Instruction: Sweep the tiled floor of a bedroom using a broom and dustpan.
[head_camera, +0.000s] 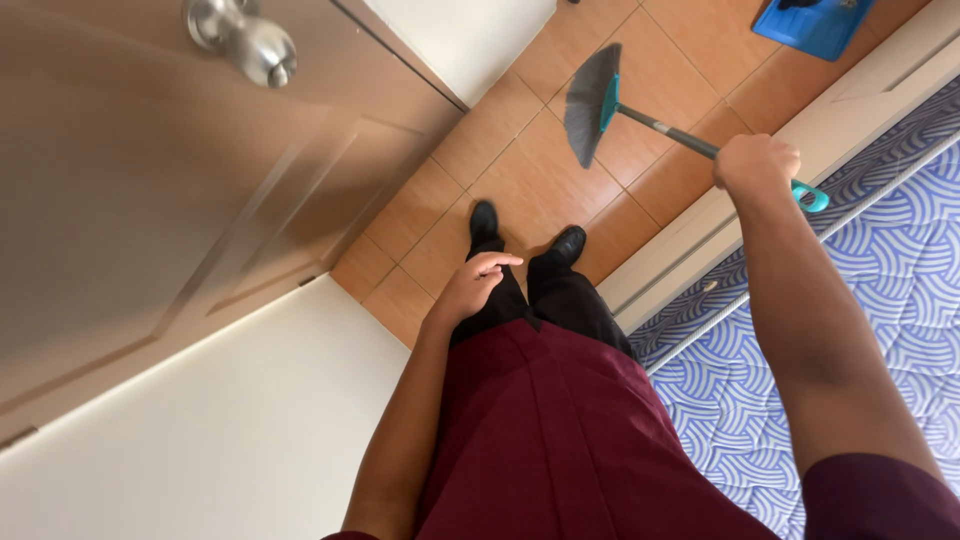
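Sweeping under way on orange tiled floor (520, 170).
Grey-bristled teal broom (592, 105) is gripped by right hand (755, 162) beside patterned mattress (880, 290); left hand (475, 285) hangs slack, empty. Bristles to be drawn toward blue dustpan (812, 22).

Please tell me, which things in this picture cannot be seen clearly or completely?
- Head view: the blue dustpan is cut off by the top edge.
- The broom handle's middle is hidden inside the right hand.
- The door knob is cut by the top edge.
- The left hand covers part of the trousers.
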